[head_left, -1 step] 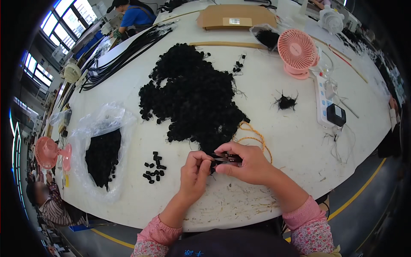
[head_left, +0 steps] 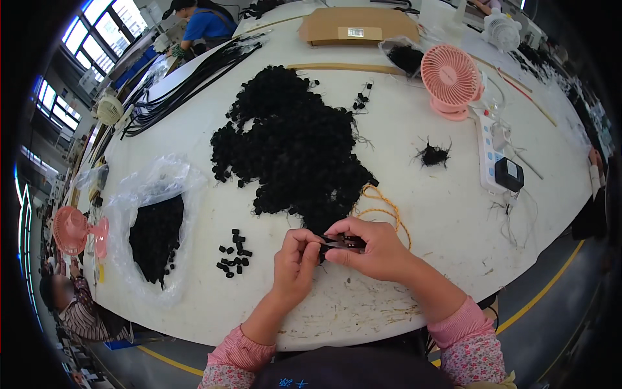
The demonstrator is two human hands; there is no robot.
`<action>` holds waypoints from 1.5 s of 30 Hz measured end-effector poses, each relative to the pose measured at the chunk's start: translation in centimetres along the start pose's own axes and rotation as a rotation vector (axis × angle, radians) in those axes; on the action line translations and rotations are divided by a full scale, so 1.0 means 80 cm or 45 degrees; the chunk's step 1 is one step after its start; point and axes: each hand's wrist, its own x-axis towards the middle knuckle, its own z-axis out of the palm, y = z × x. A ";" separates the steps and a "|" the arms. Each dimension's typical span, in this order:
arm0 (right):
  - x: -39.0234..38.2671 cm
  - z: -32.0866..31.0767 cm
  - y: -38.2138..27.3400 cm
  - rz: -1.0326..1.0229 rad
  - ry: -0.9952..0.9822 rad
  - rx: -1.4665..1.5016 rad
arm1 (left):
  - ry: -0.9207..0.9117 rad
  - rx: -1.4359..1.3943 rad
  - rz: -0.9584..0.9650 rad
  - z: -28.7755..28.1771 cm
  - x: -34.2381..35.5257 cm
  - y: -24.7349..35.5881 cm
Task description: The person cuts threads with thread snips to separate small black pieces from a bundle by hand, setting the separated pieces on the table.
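My left hand (head_left: 297, 266) is closed in a pinch on a small black piece (head_left: 321, 251) at the near tip of a big heap of small black pieces (head_left: 285, 149). My right hand (head_left: 369, 249) grips dark thread snips (head_left: 346, 242), whose blades lie at my left fingertips. An orange cord (head_left: 395, 211) loops on the table beside my right hand. Several loose black pieces (head_left: 237, 251) lie left of my left hand, and farther left is an open clear plastic bag (head_left: 116, 227) holding more black pieces.
White table (head_left: 421, 207), pink fans (head_left: 447, 78) right and left, power strip (head_left: 486, 159), dark thread tuft (head_left: 433, 154), cardboard (head_left: 356, 23), black strips (head_left: 175, 84). A co-worker in blue (head_left: 207, 26) is at back left, another person (head_left: 81, 305) at lower left.
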 end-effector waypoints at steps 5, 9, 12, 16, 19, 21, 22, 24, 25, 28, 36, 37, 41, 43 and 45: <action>-0.001 0.010 0.012 -0.071 -0.002 0.121 | 0.006 0.086 0.019 0.000 -0.002 0.003; 0.002 0.000 0.013 -0.156 0.044 0.076 | -0.052 0.362 0.169 -0.004 0.001 0.007; 0.002 -0.007 0.017 -0.181 0.097 -0.050 | -0.001 0.605 0.320 -0.001 0.011 0.010; 0.002 -0.008 0.014 -0.275 0.143 -0.133 | 0.142 0.279 0.186 -0.002 0.011 0.015; 0.002 -0.009 0.011 -0.352 0.131 -0.193 | 0.047 -0.178 -0.043 0.001 0.009 0.027; 0.003 -0.011 0.005 -0.417 0.097 -0.245 | 0.040 -0.135 -0.047 0.000 0.005 0.012; 0.004 -0.013 0.005 -0.475 0.070 -0.301 | 0.023 -0.097 -0.051 0.001 0.005 0.005; 0.004 -0.014 0.007 -0.499 0.047 -0.343 | 0.022 -0.108 -0.103 -0.005 0.005 0.000; 0.004 -0.015 0.008 -0.518 0.028 -0.386 | -0.022 -0.067 -0.127 -0.009 0.006 0.001; 0.003 -0.013 0.008 -0.469 0.007 -0.271 | -0.081 -0.025 -0.115 -0.014 0.008 0.002; -0.001 -0.002 0.012 -0.322 -0.009 -0.115 | -0.078 -0.432 -0.253 0.001 0.003 0.007; 0.000 -0.001 0.011 -0.335 -0.026 -0.136 | -0.066 -0.381 -0.253 -0.001 0.003 0.006; 0.003 -0.010 -0.003 -0.280 -0.001 -0.199 | -0.030 -0.225 -0.142 -0.007 0.003 0.004; 0.005 -0.013 -0.002 -0.243 0.060 -0.199 | -0.025 -0.161 -0.109 -0.006 0.002 0.006; 0.006 -0.014 0.000 -0.293 0.073 -0.243 | -0.017 -0.097 -0.077 -0.006 0.001 0.007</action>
